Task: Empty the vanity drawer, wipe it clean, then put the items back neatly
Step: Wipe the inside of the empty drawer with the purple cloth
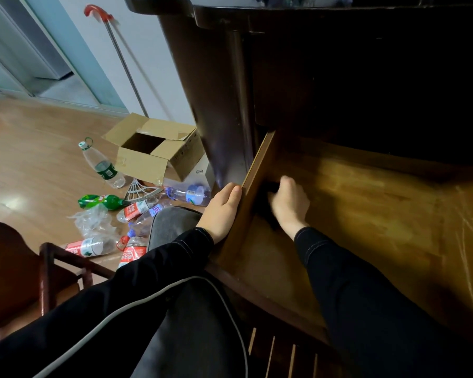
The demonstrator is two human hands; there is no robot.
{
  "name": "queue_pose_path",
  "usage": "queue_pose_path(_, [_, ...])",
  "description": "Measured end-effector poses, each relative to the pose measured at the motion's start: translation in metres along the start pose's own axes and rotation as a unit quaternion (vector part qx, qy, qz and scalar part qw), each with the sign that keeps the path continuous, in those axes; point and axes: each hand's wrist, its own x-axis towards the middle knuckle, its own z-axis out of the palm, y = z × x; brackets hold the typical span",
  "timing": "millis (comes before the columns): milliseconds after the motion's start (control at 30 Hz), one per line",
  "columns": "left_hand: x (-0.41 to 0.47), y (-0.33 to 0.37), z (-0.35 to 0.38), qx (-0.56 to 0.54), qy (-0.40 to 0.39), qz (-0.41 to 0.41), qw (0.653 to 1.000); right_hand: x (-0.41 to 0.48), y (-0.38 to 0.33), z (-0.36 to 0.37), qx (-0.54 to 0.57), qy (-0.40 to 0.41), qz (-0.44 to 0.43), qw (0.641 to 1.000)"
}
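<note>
1. Wooden drawer (366,214) pulled far out from under the dark vanity (339,64); bottom of bare glossy wood with pale streaks.
2. Left hand (223,211) laid flat against the outer face of the drawer's left wall, fingers straight and relaxed, thumb tip beside the top edge, no grip on anything.
3. Right hand (290,205) inside the drawer, just beside the same wall, somewhat blurred; fingers bent down over a dark cloth (266,195) and holding it against the drawer bottom.
4. Dark cloth mostly hidden under the hand, its edge touching or nearly touching the left wall; hard to tell which.
5. Both arms in black sleeves, reaching forward from the bottom of the view.
6. On the wooden floor left of the vanity: open cardboard box (153,148), clear bottle with green label (104,165) beside it, green bottle (101,200) and several red-labelled bottles (90,246) lying nearer.
7. Pole with red handle (120,58) leaning on the wall behind the box; dark wooden chair (38,268) at the lower left.
</note>
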Motion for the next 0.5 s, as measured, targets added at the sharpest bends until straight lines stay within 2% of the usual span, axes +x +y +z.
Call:
queue_pose_path(67, [0.001,0.000,0.000,0.001,0.000,0.003,1.000,-0.003,-0.002,0.001,-0.009,0.000,-0.031,0.999])
queue_pose_path(167, [0.000,-0.002,0.001,0.004,0.001,0.009,1.000,-0.021,0.002,-0.004,-0.038,-0.053,-0.082,0.994])
queue_pose_path(300, [0.001,-0.003,0.001,0.004,0.008,0.033,0.999,-0.059,0.007,-0.012,-0.120,-0.200,-0.134,0.963])
queue_pose_path(500, [0.002,-0.005,0.002,-0.011,0.008,0.042,0.999,-0.102,0.001,-0.009,-0.078,-0.425,-0.154,0.888])
